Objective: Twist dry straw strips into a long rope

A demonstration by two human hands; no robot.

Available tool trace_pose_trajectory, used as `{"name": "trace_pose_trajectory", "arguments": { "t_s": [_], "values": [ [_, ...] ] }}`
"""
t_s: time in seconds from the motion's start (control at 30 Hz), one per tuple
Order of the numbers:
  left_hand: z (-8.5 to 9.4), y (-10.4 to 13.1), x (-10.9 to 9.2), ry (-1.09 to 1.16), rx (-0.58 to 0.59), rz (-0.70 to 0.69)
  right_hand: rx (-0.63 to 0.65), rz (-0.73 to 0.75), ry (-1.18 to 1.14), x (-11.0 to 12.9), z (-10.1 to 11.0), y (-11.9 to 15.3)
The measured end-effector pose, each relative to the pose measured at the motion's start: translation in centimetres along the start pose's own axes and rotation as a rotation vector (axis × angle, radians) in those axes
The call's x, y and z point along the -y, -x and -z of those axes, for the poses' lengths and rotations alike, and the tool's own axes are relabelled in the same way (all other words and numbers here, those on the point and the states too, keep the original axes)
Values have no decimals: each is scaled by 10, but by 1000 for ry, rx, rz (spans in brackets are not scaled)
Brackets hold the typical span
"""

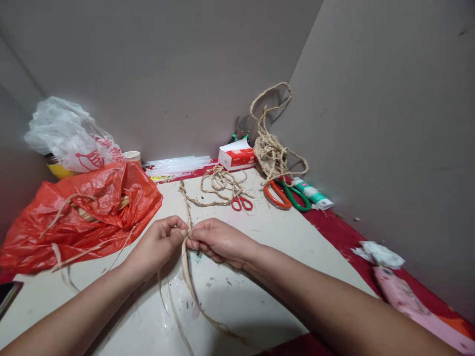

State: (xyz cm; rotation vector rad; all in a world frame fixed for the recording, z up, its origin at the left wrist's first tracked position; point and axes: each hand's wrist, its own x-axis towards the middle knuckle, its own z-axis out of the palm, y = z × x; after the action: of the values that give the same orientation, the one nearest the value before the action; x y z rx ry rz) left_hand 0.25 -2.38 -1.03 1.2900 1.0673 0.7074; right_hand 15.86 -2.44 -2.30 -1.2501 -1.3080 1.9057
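Bare forearms [297,279], narrowing towards the wrists [250,253]; bare hands [220,241] and fingers [201,235]

The scene is viewed by one head-worn camera, pointed forward and down across the pale tabletop [293,227] toward the grey walls [178,64]. Both forearms [319,291] (cut off at the lower corners) are seen from above and behind, and the left hand [159,242] and right hand [218,240] are framed at fairly close range, below the middle.
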Motion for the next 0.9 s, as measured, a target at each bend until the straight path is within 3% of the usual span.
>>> {"name": "trace_pose_trajectory", "arguments": {
  "t_s": [0.13, 0.27, 0.4, 0.7, 0.8, 0.9],
  "values": [
    [4, 2, -3, -227, 17, -48, -150, 73, 90, -2, -6, -1],
    [7, 7, -5, -366, 29, -53, -204, 128, 90, -2, -10, -2],
    [-2, 13, -3, -268, 56, 31, -153, 114, -31, 0, -11, 1],
    [-30, 21, 10, -134, -74, -53, -67, 50, -124, -1, -11, 3],
    [-30, 21, 7, -56, -39, -18, -58, 28, -120, -1, -8, 2],
    [-17, 14, 0, -47, -6, 90, -13, -13, -193, 0, -4, 2]
  ]
}}
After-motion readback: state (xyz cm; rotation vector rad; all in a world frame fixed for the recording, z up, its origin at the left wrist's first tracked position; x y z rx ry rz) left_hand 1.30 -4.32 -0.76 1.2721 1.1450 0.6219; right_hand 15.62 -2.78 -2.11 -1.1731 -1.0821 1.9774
